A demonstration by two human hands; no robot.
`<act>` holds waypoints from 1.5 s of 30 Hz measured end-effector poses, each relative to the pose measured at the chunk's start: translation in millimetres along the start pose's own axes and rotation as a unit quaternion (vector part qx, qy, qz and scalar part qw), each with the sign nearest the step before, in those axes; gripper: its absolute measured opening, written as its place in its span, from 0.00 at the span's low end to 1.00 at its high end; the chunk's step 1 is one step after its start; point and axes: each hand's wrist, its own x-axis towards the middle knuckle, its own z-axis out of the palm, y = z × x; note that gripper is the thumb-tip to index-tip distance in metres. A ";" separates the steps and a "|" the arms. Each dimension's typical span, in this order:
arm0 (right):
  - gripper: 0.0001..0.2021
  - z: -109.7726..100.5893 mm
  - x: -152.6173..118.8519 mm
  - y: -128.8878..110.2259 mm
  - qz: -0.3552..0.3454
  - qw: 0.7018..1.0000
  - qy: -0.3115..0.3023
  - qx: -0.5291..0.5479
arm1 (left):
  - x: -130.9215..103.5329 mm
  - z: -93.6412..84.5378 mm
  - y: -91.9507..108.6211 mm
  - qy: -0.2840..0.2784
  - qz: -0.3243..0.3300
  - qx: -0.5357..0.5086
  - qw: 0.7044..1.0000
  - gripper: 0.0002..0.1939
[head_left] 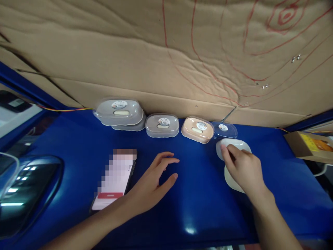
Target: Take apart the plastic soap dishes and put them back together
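Observation:
My left hand (156, 177) hovers over the blue table, fingers spread and nothing in them, just right of a phone (117, 173) with a lit screen. On the right, my right hand (241, 166) is closed, thumb and fingers pinched at the edge of a pale oval dish (244, 145). A second pale oval piece (231, 180) lies partly under that hand. Behind the dish is a clear lid (229, 130) with a round label. To its left sit a peach soap box (194, 126) and a grey one (156, 126), both with clear lids.
Stacked grey boxes (114, 116) stand at the back left against a cardboard wall (117, 59) with red lines. A dark glossy device (28, 187) is at the left, a cardboard box (299, 146) at the right edge.

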 end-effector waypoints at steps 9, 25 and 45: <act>0.10 -13.2 -18.2 -15.0 -0.108 0.940 -0.215 0.240 | 4.3 0.8 0.1 -0.022 0.016 -0.005 1.000 0.15; 0.22 29.1 -8.1 19.7 -0.049 0.994 -0.061 0.081 | 0.5 10.1 -6.5 -0.047 0.139 0.247 0.958 0.23; 0.15 8.4 -39.9 -82.2 -0.265 0.903 -0.045 0.336 | 3.0 14.6 -13.5 0.014 0.155 0.270 0.950 0.53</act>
